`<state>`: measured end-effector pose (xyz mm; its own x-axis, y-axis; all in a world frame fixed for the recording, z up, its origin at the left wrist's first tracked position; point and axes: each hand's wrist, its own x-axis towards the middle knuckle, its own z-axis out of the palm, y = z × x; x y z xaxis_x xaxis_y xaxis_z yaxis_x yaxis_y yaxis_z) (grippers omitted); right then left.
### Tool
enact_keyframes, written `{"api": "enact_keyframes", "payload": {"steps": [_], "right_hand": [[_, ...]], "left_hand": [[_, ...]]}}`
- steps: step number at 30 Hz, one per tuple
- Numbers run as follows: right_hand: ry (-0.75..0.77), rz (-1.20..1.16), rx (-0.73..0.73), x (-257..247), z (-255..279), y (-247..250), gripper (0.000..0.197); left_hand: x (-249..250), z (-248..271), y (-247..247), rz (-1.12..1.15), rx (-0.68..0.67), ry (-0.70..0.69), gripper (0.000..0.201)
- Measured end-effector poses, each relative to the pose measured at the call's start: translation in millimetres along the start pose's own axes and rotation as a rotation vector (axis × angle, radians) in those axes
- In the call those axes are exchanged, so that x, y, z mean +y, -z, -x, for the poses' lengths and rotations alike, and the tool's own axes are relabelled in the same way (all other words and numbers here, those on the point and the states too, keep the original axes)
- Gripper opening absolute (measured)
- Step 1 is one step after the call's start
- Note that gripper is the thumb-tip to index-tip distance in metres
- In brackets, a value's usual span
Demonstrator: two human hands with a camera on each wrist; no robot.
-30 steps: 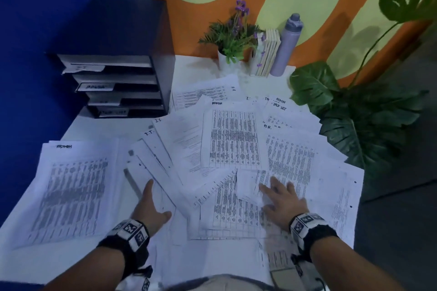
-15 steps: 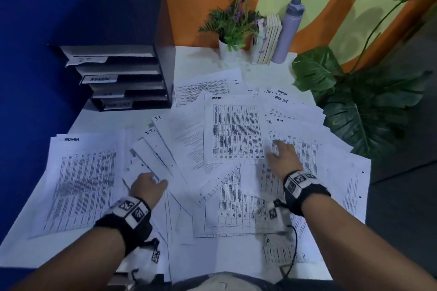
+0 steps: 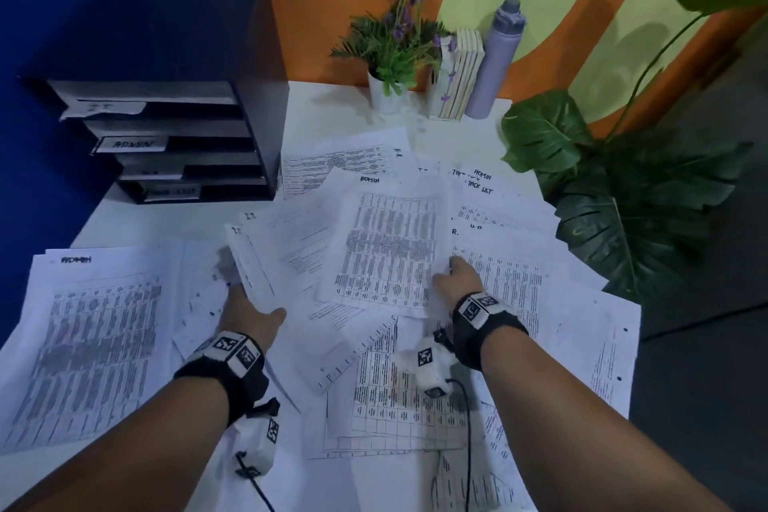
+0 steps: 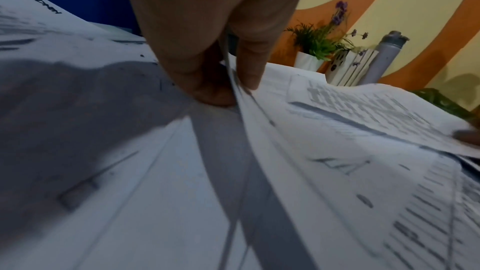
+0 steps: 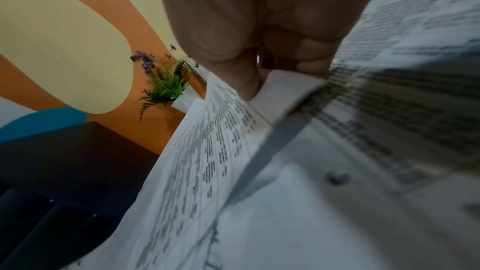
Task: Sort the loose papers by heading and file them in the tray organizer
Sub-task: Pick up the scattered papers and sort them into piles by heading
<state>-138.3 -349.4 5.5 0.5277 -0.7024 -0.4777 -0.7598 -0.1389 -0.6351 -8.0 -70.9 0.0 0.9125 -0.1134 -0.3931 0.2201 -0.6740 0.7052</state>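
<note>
Papers (image 3: pixel 390 245) at twelve o'clock: my left hand (image 3: pixel 249 316) pinches the I.T. sheets (image 3: pixel 249 262), my right hand (image 3: pixel 457 283) pinches the ADMIN sheet's corner. I'd lift slowly, keeping headings readable.

Papers fanned wide, organizer waiting at the back left.
Loose papers (image 3: pixel 386 249), white sheets of printed tables with handwritten headings, overlap across the table; an ADMIN stack (image 3: pixel 89 341) lies apart at left; the black tray organizer (image 3: pixel 166 96) stands upright, its trays labelled.
</note>
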Motion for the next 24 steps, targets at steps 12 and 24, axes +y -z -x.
{"api": "enact_keyframes", "payload": {"steps": [12, 24], "right_hand": [[-0.329, 0.127, 0.468, 107.3, 57.0, 83.0, 0.040], [-0.304, 0.022, 0.208, 79.3, 54.6, 54.4, 0.069]], "left_hand": [[-10.5, -11.6, 52.6, -0.039, -0.292, -0.073, 0.034], [-11.5, 27.2, 6.9, -0.113, -0.215, -0.143, 0.047]]}}
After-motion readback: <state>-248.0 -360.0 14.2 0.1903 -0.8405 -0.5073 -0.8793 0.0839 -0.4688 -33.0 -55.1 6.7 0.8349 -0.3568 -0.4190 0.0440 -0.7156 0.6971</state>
